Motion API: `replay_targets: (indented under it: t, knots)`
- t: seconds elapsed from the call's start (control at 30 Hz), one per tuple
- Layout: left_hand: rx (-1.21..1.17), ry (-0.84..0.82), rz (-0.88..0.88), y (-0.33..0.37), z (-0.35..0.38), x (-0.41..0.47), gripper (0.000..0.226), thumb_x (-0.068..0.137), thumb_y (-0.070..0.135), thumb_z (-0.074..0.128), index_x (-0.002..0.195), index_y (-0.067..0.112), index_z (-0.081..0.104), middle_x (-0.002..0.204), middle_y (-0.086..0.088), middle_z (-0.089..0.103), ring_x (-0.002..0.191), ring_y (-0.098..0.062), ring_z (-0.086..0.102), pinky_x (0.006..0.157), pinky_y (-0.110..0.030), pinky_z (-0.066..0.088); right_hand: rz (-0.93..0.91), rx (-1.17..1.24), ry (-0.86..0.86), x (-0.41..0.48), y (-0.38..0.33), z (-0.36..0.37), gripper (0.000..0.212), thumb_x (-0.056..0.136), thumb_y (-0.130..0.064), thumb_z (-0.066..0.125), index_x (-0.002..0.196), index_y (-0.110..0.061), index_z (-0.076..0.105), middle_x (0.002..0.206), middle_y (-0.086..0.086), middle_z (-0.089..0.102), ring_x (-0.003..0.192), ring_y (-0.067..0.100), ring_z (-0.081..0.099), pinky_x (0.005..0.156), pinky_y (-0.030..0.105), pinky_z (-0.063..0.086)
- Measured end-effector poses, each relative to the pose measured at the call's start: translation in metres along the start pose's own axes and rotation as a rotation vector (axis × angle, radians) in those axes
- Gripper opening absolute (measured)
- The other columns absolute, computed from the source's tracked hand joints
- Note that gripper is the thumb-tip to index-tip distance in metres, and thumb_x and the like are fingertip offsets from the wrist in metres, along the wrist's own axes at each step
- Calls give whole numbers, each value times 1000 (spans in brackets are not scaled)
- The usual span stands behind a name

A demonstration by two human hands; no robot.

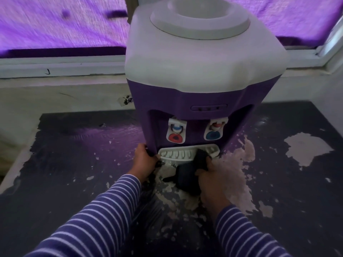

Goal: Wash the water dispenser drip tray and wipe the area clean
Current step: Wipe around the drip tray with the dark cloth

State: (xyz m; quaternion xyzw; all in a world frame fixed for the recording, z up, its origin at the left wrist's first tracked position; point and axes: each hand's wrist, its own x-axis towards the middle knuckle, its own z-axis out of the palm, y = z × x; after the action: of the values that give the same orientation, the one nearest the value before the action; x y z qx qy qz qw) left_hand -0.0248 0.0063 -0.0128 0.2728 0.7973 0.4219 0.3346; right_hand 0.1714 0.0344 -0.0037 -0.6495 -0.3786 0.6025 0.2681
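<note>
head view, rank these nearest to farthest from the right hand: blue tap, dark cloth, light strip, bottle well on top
1. dark cloth, gripped in the right hand
2. blue tap, just above it
3. light strip, higher on the dispenser front
4. bottle well, on top

1. A purple-and-white water dispenser [202,75] stands at 12 o'clock on a dark counter [74,164] whose paint has flaked off in pale patches — the largest toward 3 o'clock.
2. Its white slotted drip tray [176,154] sits at the dispenser's foot, below a red tap [176,138] and a blue tap [213,135].
3. The left hand [144,160], at 9 o'clock of the tray, grips the dispenser's lower corner.
4. The right hand [213,180], at 5 o'clock of the tray, holds a dark cloth [189,175] — its upper end lies on the tray's right part.
5. The sleeves [104,210] are striped; a purple curtain [55,25] hangs at 11 o'clock.
</note>
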Motion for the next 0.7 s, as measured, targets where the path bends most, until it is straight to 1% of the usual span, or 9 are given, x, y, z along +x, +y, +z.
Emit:
replay_targets:
  t: [0.07, 0.13, 0.23, 0.3, 0.37, 0.5, 0.57, 0.63, 0.7]
  knots:
    - [3, 3, 7, -1, 0, 0, 40, 77, 12, 76, 103, 16, 45, 112, -16, 60, 94, -30, 63, 79, -51, 56, -5, 60, 38, 4, -5, -3, 69, 86, -2, 51, 145, -34, 34, 120, -3, 59, 93, 17, 58, 88, 42, 53]
    - [22, 3, 14, -2, 1, 0, 40, 77, 15, 77, 102, 17, 46, 110, -13, 62, 93, -27, 63, 79, -48, 56, -4, 42, 4, -1, -9, 4, 69, 86, -6, 52, 145, -36, 33, 115, -3, 60, 89, 15, 59, 83, 39, 54]
    - [75, 8, 19, -2, -1, -1, 41, 76, 19, 78, 102, 18, 47, 108, -10, 64, 94, -26, 63, 82, -47, 55, -64, -149, -55, -12, -2, 22, 72, 86, -10, 53, 147, -38, 26, 119, 1, 59, 88, 17, 60, 81, 36, 55]
    - [165, 21, 27, -2, -2, 0, 42, 74, 23, 78, 105, 16, 50, 108, -11, 65, 100, -31, 61, 86, -48, 52, -89, -197, -74, -15, 1, 23, 73, 86, -9, 53, 148, -37, 26, 105, -2, 59, 80, 14, 59, 68, 29, 52]
    - [271, 40, 35, 0, -5, 1, 46, 72, 30, 78, 109, 14, 53, 108, -12, 66, 105, -34, 57, 88, -46, 49, -81, -205, -79, -11, 0, 14, 72, 87, -8, 53, 147, -37, 27, 91, -10, 55, 78, 11, 56, 65, 27, 49]
    - [305, -5, 14, 3, -9, 1, 50, 71, 36, 75, 110, 18, 50, 110, -13, 63, 107, -36, 53, 89, -48, 48, -72, -232, -41, -9, -2, 12, 74, 86, -9, 51, 149, -34, 23, 100, -1, 59, 84, 20, 61, 81, 41, 55]
    - [302, -19, 3, 4, -9, 1, 50, 72, 35, 75, 110, 18, 48, 111, -15, 61, 105, -36, 54, 89, -48, 49, -69, -278, -38, -11, -4, 26, 70, 86, -8, 52, 149, -26, 26, 116, 9, 60, 97, 29, 62, 88, 43, 53]
    - [312, -21, -6, 6, -10, 0, 49, 72, 34, 75, 107, 19, 46, 110, -16, 60, 103, -36, 54, 88, -48, 49, -93, -361, -48, -15, -3, 40, 69, 87, -7, 52, 150, -19, 25, 145, 16, 43, 124, 34, 49, 104, 43, 42]
    - [317, -26, -12, 8, -9, 0, 50, 71, 36, 75, 108, 19, 45, 112, -17, 60, 104, -37, 54, 88, -47, 49, -159, -450, -71, -22, -1, 47, 72, 86, -10, 53, 150, -22, 21, 151, 14, 32, 134, 34, 36, 109, 43, 34]
